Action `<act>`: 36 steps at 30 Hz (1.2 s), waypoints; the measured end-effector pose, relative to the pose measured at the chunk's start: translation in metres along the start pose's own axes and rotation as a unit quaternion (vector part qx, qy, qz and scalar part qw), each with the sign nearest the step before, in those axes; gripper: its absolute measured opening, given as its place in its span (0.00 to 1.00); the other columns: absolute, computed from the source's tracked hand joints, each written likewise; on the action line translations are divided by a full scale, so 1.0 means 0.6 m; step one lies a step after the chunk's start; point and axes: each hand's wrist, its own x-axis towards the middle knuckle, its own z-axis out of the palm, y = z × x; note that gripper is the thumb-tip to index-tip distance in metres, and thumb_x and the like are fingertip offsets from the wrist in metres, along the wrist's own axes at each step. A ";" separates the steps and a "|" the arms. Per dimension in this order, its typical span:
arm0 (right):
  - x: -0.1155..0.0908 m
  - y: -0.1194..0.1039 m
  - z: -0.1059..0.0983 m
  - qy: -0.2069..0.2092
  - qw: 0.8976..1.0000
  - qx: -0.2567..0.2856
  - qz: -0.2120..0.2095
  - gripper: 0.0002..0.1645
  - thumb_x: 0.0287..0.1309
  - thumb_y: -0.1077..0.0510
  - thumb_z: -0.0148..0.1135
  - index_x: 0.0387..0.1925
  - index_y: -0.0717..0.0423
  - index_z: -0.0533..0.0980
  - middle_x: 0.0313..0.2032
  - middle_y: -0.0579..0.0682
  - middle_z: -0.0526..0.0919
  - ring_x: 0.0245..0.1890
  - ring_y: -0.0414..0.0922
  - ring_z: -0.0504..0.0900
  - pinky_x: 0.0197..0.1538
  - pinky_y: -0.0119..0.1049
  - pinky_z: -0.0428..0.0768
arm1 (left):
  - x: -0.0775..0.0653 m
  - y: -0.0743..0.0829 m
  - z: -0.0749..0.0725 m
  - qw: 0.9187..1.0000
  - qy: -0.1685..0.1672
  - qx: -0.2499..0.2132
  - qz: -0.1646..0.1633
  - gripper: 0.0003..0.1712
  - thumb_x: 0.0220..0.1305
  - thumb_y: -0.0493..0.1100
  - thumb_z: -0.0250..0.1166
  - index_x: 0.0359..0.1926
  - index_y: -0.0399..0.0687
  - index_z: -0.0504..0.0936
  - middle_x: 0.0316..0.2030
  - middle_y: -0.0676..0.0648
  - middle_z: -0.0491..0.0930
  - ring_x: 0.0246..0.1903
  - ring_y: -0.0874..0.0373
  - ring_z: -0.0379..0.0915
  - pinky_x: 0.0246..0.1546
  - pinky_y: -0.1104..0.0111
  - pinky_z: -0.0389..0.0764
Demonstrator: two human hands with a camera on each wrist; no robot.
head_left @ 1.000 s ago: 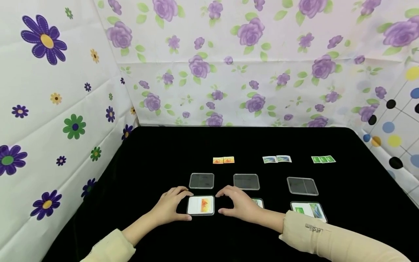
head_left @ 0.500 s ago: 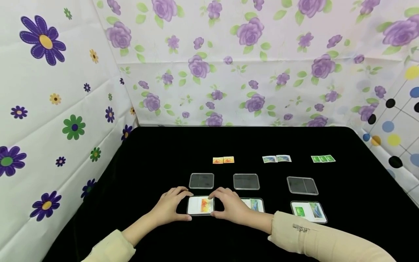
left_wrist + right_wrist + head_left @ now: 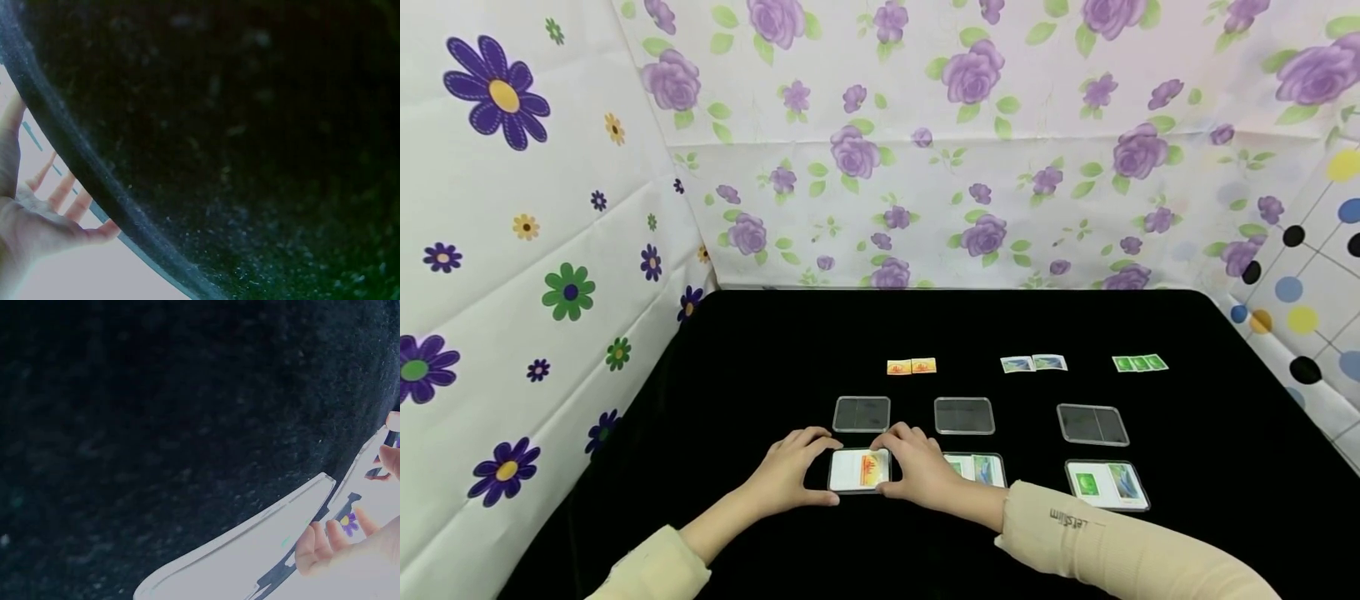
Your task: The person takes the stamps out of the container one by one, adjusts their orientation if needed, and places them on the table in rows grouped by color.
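Note:
A flat clear-rimmed case (image 3: 848,471) lies on the black table in the head view, with a white insert and an orange-and-yellow picture card (image 3: 870,472) on its right half. My left hand (image 3: 784,472) grips its left end, index finger at the far corner and thumb at the near one. At the right end, my right hand (image 3: 922,469) grips it the same way, its fingertip overlapping the card. A second case (image 3: 988,469) with a green card and a blue-green card is partly covered by my right hand. The left wrist view also shows my left hand (image 3: 44,225).
Behind stand three clear lids in a row: a left lid (image 3: 862,414), a middle lid (image 3: 964,416) and a right lid (image 3: 1093,425). Farther back lie orange cards (image 3: 923,366), blue cards (image 3: 1049,363) and green cards (image 3: 1140,364). A third filled case (image 3: 1105,487) lies right.
My right hand has moved left from beside the case onto its right end, uncovering more of the second and third cases. My left hand has stayed at the left end.

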 end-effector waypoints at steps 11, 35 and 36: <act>0.005 -0.006 0.005 0.009 1.000 0.005 0.017 0.25 0.43 0.55 0.74 0.46 0.54 0.76 0.48 0.53 0.75 0.47 0.50 0.71 0.41 0.42 0.66 | 0.002 -0.001 0.001 1.000 0.001 0.000 -0.002 0.40 0.39 0.59 0.76 0.55 0.52 0.75 0.57 0.43 0.72 0.57 0.40 0.68 0.51 0.38 0.69; 0.007 -0.015 0.012 0.022 0.996 0.071 0.054 0.22 0.40 0.60 0.75 0.39 0.53 0.75 0.46 0.54 0.72 0.47 0.52 0.65 0.40 0.44 0.60 | -0.001 0.000 0.000 1.000 0.001 0.006 0.000 0.40 0.39 0.59 0.76 0.55 0.51 0.75 0.57 0.42 0.72 0.56 0.41 0.69 0.50 0.38 0.69; 0.007 -0.015 0.012 0.023 0.996 0.075 0.052 0.22 0.39 0.61 0.75 0.39 0.53 0.74 0.45 0.53 0.71 0.46 0.51 0.65 0.40 0.43 0.59 | -0.003 0.000 0.001 1.000 0.002 0.005 -0.001 0.40 0.39 0.59 0.76 0.55 0.51 0.75 0.57 0.42 0.72 0.56 0.41 0.69 0.50 0.38 0.69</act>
